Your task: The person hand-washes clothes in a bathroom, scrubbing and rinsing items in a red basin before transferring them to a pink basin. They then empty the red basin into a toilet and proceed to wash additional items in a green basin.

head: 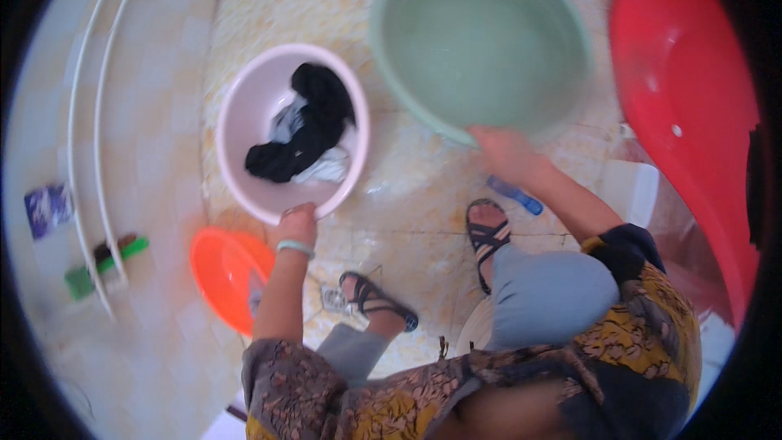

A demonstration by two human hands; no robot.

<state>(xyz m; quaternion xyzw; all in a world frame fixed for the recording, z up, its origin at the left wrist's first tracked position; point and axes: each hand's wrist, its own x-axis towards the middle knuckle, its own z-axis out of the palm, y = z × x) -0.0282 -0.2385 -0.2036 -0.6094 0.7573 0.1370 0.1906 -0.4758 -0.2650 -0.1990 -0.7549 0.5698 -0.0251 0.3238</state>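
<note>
My left hand (298,223) grips the near rim of a round pink plastic basin (244,192). In that basin lie a bunched black cloth (330,101), a grey cloth (287,121) and a white cloth (327,166). My right hand (504,150), slightly blurred, is on the near rim of a large green plastic basin (479,43), fingers over the edge. The green basin appears to hold water. Both basins are over the tiled floor and stand apart from each other.
An orange basin (223,275) with a cloth in it is by my left forearm. A red plastic tub (678,91) leans at the right. A blue-handled brush (515,194) lies near my sandalled foot, a floor drain (335,298) by the other. White pipes (98,134) run along the left wall.
</note>
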